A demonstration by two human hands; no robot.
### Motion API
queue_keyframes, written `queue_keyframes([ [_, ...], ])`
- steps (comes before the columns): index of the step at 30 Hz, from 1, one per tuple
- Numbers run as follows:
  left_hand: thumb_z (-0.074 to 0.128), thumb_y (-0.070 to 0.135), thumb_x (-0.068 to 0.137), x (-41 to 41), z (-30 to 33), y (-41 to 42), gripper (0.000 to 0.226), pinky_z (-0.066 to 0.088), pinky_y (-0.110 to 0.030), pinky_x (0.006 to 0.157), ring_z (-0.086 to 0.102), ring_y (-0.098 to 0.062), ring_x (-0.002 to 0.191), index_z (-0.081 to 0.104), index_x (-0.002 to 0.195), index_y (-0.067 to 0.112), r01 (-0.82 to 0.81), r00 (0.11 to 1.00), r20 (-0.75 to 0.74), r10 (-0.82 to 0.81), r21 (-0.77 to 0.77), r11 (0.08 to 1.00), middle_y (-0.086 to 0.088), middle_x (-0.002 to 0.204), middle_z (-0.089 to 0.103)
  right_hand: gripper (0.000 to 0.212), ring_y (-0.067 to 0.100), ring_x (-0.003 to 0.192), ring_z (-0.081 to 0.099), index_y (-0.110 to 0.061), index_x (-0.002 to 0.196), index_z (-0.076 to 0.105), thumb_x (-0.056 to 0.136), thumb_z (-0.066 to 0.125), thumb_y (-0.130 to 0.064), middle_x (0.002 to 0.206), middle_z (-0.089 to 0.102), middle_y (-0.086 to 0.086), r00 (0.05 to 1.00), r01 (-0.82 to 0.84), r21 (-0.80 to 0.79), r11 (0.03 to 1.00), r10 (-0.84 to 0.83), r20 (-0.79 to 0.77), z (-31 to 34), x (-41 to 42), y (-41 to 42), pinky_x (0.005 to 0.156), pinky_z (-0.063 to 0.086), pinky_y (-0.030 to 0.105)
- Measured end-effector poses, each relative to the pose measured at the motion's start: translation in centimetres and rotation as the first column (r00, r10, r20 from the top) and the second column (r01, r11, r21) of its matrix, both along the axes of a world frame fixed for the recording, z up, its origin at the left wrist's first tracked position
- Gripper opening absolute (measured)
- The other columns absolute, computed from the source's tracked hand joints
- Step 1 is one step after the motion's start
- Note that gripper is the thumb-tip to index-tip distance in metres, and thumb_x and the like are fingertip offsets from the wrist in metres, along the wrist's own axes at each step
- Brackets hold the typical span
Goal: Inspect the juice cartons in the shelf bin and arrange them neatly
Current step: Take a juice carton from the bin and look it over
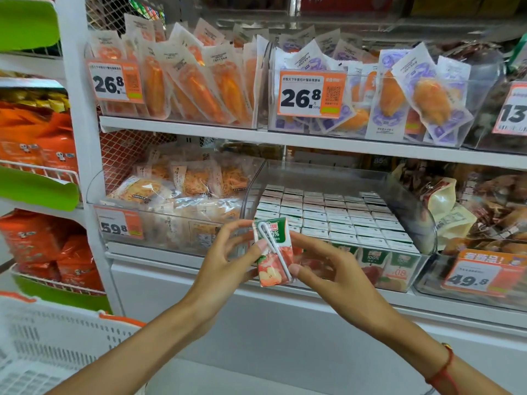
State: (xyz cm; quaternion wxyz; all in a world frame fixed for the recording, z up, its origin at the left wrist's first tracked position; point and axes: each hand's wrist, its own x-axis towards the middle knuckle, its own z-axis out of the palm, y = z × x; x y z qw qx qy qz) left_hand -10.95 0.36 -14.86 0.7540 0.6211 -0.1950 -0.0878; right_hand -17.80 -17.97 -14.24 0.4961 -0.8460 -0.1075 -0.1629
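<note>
A small juice carton [273, 252], green on top and red with apple pictures below, is held upright in front of the shelf with its wrapped straw facing me. My left hand [228, 252] pinches its left edge with thumb and fingertips. My right hand [322, 266] grips its right side, thumb on the lower front corner. Behind it stands a clear plastic shelf bin [410, 206] packed with rows of the same cartons [336, 218], white tops up. The front row shows its green and red faces through the bin wall.
Left of the carton bin sits a clear bin of bagged snacks [176, 192] with a 59.8 price tag. On its right, another bin of packs [484, 212] is tagged 49.8. The upper shelf holds bins of orange pouches. A white basket [51, 346] is at lower left.
</note>
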Motion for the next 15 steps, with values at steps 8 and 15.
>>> queue_keyframes([
  [8, 0.064, 0.029, 0.09, 0.51, -0.32, -0.1, 0.033, 0.056, -0.02, 0.062, 0.075, -0.018, 0.085, 0.06, 0.123, 0.031, 0.067, 0.957, -0.275, -0.091, -0.095, 0.993, -0.002, 0.104, 0.076, 0.053, -0.001, 0.104, 0.065, -0.037, 0.131, 0.059, 0.081, 0.065, -0.051, 0.116, 0.069, -0.02, 0.998, -0.015, 0.038, 0.999, 0.018, -0.066, 0.17, 0.21, 0.33, 0.082, 0.054, 0.017],
  [15, 0.077, 0.018, 0.075, 1.0, 0.3, 0.08, 0.052, 0.063, -0.033, 0.065, 0.072, -0.029, 0.093, 0.065, 0.124, 0.008, 0.123, 0.679, -0.664, -0.314, -0.319, 0.94, -0.02, 0.123, 0.065, 0.026, 0.015, 0.078, 0.072, -0.047, 0.079, 0.075, 0.074, 0.058, -0.066, 0.08, 0.075, -0.015, 0.989, 0.145, 0.125, 0.981, -0.139, -0.055, 0.51, 0.68, 0.69, 0.069, 0.061, 0.03],
])
